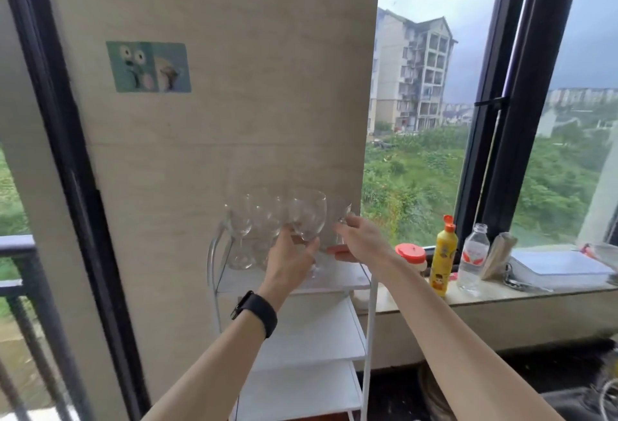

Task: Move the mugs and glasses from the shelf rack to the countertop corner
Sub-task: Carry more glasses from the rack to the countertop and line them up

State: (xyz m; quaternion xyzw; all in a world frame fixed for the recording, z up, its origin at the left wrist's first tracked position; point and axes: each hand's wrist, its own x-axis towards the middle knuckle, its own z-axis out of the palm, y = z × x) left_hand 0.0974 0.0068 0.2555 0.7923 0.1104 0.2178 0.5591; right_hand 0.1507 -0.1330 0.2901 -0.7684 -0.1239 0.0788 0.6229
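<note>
Two bare arms are stretched up from the bottom of the frame, and a black band (pixel 255 308) is worn on the left wrist. A little past it, in the middle of the frame, the left hand (pixel 291 257) is curled round the bottom of the bowl of the front glass (pixel 309 216), with its stem hanging down between the fingers. It cannot be told if the foot of this glass is off the shelf. Just to the right, the right hand (pixel 363 236) is closed on the end glass (pixel 339 211), with fingers on the bowl and the thumb under it; this glass is blurred. The two held glasses are close beside each other. Two more glasses (pixel 239 220) are left standing upright behind the left hand, on the top shelf of the white rack (pixel 311 330), which is set against the pale wall. On the sill at the right, a jar with a red lid (pixel 410 253), a yellow bottle (pixel 441 257) and a clear bottle (pixel 471 257) are lined up. A cartoon sticker (pixel 148 66) is stuck on the wall at upper left. Far off, a tall building (pixel 411 73) is seen through the window.
</note>
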